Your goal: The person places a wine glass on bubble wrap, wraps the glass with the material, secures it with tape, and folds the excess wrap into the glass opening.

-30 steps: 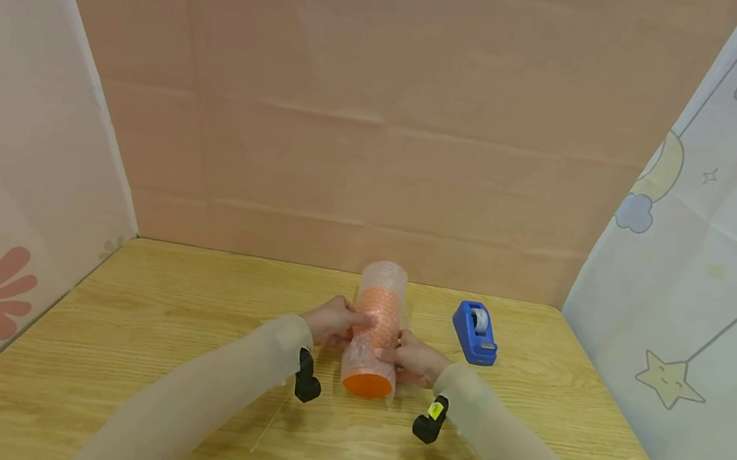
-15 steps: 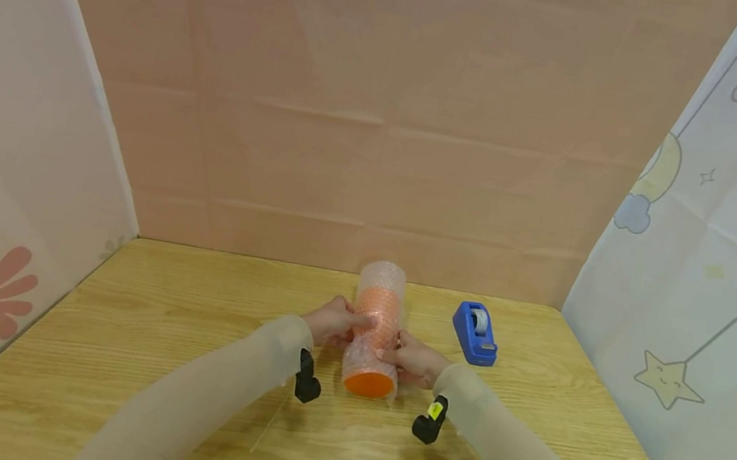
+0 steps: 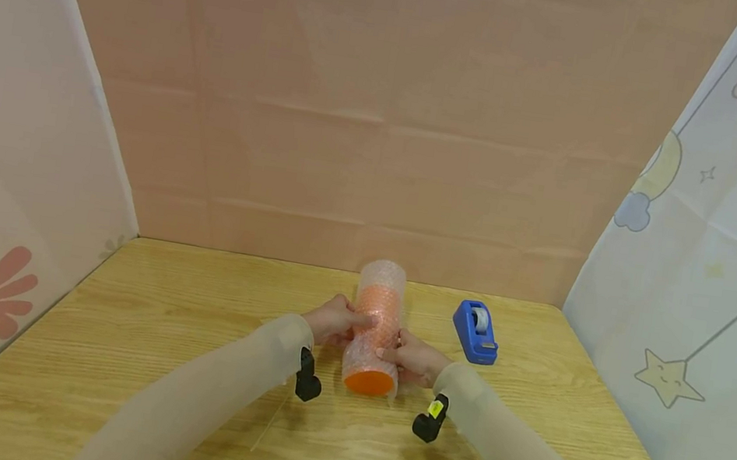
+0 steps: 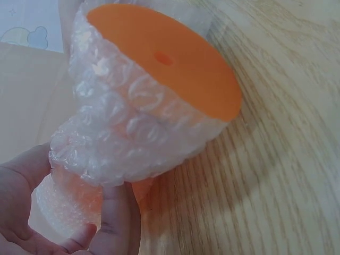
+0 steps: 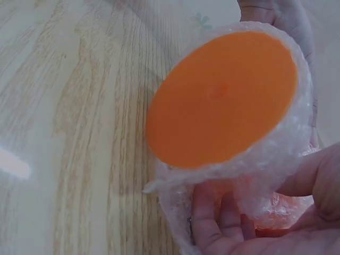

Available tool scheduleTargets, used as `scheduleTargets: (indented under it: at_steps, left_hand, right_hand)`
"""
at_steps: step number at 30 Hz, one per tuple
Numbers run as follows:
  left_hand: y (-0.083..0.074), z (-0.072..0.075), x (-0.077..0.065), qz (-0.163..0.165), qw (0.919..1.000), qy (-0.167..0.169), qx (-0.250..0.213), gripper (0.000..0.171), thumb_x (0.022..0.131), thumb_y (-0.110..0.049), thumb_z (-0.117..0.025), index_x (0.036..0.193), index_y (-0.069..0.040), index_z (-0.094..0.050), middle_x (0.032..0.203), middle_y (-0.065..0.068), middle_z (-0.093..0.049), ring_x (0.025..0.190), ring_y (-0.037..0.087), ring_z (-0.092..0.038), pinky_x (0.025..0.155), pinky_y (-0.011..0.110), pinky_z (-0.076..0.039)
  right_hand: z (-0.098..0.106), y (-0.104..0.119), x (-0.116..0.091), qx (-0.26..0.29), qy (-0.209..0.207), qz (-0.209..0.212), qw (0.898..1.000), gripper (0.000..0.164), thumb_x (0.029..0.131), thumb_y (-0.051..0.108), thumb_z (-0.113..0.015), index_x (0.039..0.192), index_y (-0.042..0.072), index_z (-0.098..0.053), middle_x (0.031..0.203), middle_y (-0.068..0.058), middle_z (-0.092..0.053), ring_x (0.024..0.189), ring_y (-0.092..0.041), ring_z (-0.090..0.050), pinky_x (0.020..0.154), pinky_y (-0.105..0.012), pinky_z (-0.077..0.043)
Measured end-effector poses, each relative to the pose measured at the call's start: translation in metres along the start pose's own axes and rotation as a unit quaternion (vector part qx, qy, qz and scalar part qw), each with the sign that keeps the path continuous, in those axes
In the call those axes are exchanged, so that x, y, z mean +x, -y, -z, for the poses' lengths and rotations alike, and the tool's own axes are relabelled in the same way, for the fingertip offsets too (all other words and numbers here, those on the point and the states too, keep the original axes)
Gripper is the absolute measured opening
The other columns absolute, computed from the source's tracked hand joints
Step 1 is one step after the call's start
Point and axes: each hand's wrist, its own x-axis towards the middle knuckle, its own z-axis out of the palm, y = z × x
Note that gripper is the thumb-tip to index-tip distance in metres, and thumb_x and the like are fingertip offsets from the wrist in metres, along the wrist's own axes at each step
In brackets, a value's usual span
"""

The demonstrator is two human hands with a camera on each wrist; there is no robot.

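Note:
An orange object wrapped in bubble wrap (image 3: 381, 302) lies lengthwise at the middle of the table, its flat round orange end (image 3: 369, 383) facing the person. That disc has a small dimple at its centre in both wrist views. My left hand (image 3: 331, 321) grips the wrapped object from the left, thumb on top and fingers low at the side. From the right, my right hand (image 3: 417, 358) holds it nearer the orange end, thumb over the wrap (image 5: 265, 164) and fingers curled beneath its loose edge. The wrap narrows behind the disc, where the left fingers (image 4: 114, 218) press.
A blue tape dispenser (image 3: 476, 333) with a roll of tape stands to the right of the wrapped object. A pink backdrop (image 3: 380, 145) rises behind the wooden table (image 3: 191, 284), with patterned white panels (image 3: 690, 307) at both sides.
The wrapped object has rolled or shifted very slightly to the right at its near end. Both hands keep their hold in almost the same place.

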Motion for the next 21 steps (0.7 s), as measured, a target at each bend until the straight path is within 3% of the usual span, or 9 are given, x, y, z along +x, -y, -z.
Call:
scheduleTargets:
  at_steps: [9,16,21]
  left_hand:
    - [0.001,0.001,0.001,-0.009,0.9997,-0.001,0.022,0.041,0.088,-0.026,-0.072,0.099,-0.005,-0.038,0.101,0.009,-0.04,0.077,0.02,-0.048,0.062,0.027,-0.046]
    - [0.0,0.003,-0.001,-0.01,0.9986,-0.007,0.051,0.044,0.086,-0.029,-0.073,0.098,-0.006,-0.038,0.099,0.009,-0.041,0.078,0.021,-0.047,0.063,0.028,-0.043]
    - [0.0,0.001,-0.002,-0.017,0.9985,-0.01,0.052,0.043,0.086,-0.029,-0.074,0.097,-0.006,-0.038,0.099,0.009,-0.041,0.079,0.021,-0.047,0.063,0.028,-0.043]
  right_hand:
    - [-0.005,-0.003,-0.001,0.028,0.015,0.022,0.999,0.065,0.098,0.001,-0.05,0.15,0.001,-0.01,0.145,-0.027,-0.031,0.127,-0.04,-0.044,0.107,-0.056,-0.036]
    - [-0.011,-0.002,-0.002,0.059,-0.004,0.008,0.998,0.059,0.099,0.0,-0.048,0.147,0.001,-0.015,0.144,-0.027,-0.034,0.128,-0.041,-0.044,0.107,-0.056,-0.036]
    - [-0.014,-0.001,-0.004,0.047,-0.017,0.009,0.999,0.061,0.098,-0.001,-0.049,0.148,0.001,-0.015,0.144,-0.027,-0.035,0.127,-0.041,-0.045,0.106,-0.056,-0.037]
